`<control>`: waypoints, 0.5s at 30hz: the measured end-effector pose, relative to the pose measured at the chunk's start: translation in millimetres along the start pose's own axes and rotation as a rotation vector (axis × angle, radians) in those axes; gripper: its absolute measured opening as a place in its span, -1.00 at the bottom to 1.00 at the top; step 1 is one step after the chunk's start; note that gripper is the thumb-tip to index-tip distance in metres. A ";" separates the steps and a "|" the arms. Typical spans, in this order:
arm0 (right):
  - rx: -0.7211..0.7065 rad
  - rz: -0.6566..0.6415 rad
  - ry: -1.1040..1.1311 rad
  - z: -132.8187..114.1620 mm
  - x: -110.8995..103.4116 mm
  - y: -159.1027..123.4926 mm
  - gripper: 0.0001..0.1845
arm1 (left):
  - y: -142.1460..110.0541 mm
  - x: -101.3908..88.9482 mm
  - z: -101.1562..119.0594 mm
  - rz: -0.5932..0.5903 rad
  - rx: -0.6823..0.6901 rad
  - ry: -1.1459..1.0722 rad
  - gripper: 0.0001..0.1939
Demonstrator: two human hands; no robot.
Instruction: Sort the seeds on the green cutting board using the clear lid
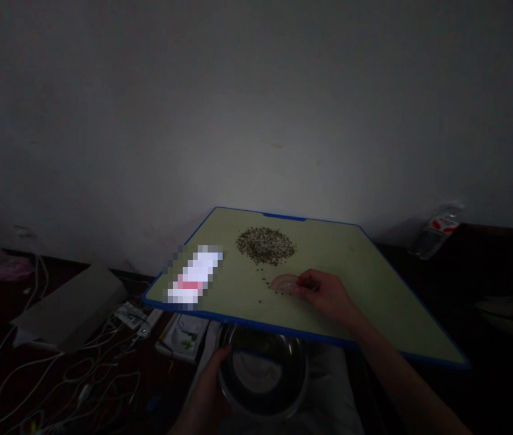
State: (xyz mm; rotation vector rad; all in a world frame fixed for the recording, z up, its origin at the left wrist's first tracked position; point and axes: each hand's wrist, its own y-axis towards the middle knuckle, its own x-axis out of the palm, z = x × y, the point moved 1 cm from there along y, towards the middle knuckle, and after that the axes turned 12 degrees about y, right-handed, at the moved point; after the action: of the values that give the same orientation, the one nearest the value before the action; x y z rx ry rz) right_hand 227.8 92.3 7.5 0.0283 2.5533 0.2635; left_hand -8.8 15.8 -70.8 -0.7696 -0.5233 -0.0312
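Between the fingers of my right hand (pixel 326 293) is a clear protractor (pixel 283 284) with reddish markings, held low over the pale green board (pixel 365 272). A few loose grains lie beside the protractor's edge. Farther back on the board spreads a pile of small mixed grains (pixel 265 244), light and brown. Below the board's near edge, my left hand (pixel 213 374) grips the rim of a shiny metal bowl (pixel 263 405) at its left side. The bowl's inside is dark, and its far rim passes under the board's edge.
A lit phone (pixel 195 278), blurred out, lies on the board's left part. Tangled white cables (pixel 102 356), a cardboard box (pixel 70 308) and a white tray (pixel 183 335) are at lower left. A plastic bottle (pixel 437 229) leans at right by the wall (pixel 256 109).
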 end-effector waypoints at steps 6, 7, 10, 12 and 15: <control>-0.019 0.034 -0.034 0.4 -4.4 -12.0 -0.82 | 1.6 -1.0 -0.4 -0.096 -0.015 -0.030 -0.81; -0.032 0.037 -0.055 -0.1 -4.6 -14.7 -0.82 | 0.6 0.1 0.6 -0.084 -0.020 -0.032 -0.82; -0.079 0.045 -0.117 -2.4 -2.0 -23.3 -0.82 | -3.1 4.7 3.5 -0.047 -0.033 -0.040 -0.82; -0.118 0.055 -0.141 -4.5 2.1 -28.8 -0.81 | -4.6 6.9 3.7 -0.054 -0.042 -0.049 -0.82; -0.184 0.061 -0.176 -8.0 9.6 -36.1 -0.82 | -3.9 5.2 2.0 -0.048 0.008 -0.043 -0.83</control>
State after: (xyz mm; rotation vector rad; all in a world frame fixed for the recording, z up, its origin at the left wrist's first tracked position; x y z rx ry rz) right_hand 216.6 56.2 1.8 0.0574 2.3468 0.4964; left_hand -6.0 15.2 -64.7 -0.7509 -0.5825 -0.0573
